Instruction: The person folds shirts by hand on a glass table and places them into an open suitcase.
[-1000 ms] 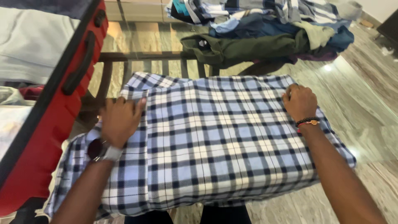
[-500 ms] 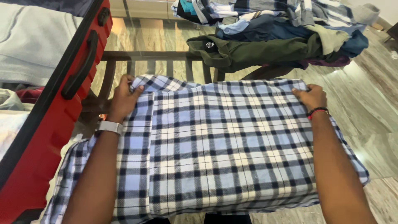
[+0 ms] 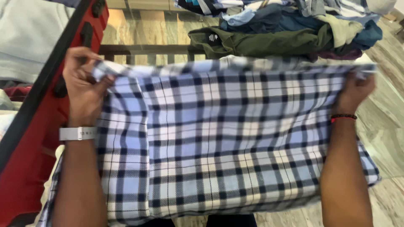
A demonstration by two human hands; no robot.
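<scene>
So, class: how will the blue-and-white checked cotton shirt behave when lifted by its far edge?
The checked shirt probably flops: its edge sags between the left hand and right hand. Likely light, since fingertip pinches raise it. Folds may slip open.

Blue-white-navy plaid shirt (image 3: 227,138), red suitcase (image 3: 29,159)

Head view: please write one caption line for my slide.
Both hands, left hand and right hand, grip the far corners of a blue plaid shirt beside a red suitcase.

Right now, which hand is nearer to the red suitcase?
Left. The left hand grips the checked shirt at its far corner, right against the red suitcase; the right hand grips the opposite corner, across the shirt.
</scene>
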